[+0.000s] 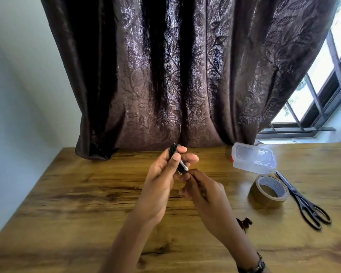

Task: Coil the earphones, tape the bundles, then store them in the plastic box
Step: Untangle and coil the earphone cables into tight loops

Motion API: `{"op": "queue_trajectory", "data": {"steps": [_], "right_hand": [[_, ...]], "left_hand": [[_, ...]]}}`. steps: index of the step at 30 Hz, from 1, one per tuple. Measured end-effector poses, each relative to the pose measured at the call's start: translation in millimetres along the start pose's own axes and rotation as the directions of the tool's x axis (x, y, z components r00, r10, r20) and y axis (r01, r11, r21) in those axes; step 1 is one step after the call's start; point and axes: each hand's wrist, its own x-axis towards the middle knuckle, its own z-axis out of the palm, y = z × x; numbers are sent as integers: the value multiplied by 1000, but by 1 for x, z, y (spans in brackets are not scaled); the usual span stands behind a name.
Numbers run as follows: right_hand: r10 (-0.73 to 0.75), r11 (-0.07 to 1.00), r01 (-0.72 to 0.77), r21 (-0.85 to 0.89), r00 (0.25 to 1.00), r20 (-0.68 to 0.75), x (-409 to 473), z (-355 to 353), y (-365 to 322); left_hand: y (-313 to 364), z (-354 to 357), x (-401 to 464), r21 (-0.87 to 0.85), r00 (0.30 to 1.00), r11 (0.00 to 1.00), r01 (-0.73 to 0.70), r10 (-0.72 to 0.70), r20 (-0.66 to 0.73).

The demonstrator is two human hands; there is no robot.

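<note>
We see only part of the black earphone bundle; the left hand covers the rest. The right hand hides its own fingertips. The small dark object behind the right wrist is blurred beyond telling.

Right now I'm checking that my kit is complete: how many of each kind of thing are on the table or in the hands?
Earphone bundle, held in the left hand with the right hand at its lower end: 1
Plastic box, lid on: 1
Tape roll: 1
Scissors: 1
Small dark item beside the right wrist, unclear: 1
Total: 5
</note>
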Motion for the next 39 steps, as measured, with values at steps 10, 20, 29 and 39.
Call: {"op": "queue_trajectory", "data": {"steps": [10,20,29,39], "right_hand": [[-74,954,76,-289,997,18,-8,-8,-21],[-357,780,394,-487,918,172,17,-47,-42],[-452,738,595,-317,786,422,49,-68,-44],[-462,764,625,-157,701,544,62,-74,-47]], "left_hand": [[-9,-6,1,495,984,851,-176,132,122],[5,-14,-1,556,975,828,-77,-54,216],[28,-14,3,432,954,902,-13,-118,275],[45,-14,2,530,937,837,133,-280,207]]}}
